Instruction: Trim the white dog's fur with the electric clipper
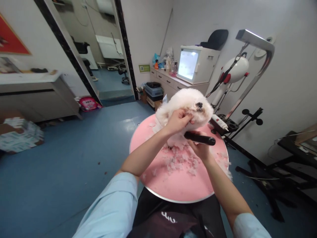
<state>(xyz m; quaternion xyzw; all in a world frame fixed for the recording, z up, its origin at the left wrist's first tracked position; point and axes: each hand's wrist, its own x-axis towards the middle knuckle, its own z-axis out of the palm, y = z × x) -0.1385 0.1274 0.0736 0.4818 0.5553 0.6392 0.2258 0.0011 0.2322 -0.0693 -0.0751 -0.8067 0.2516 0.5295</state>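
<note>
White fluffy dog (183,99) was on a round pink table (170,188), loose fur clumps (182,160) strewn in front. Left hand (179,119) pinched beside its muzzle (200,111); right hand (201,149) gripped a black tool (201,138) below its head. White bottle (220,122) lay tilted near the table's edge; lit white cabinet (203,67) sat on drawers (165,79).

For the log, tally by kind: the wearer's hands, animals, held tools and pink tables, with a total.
Left hand and right hand: 2 hands
White dog: 1
Black tool: 1
Pink table: 1
Total: 5
</note>
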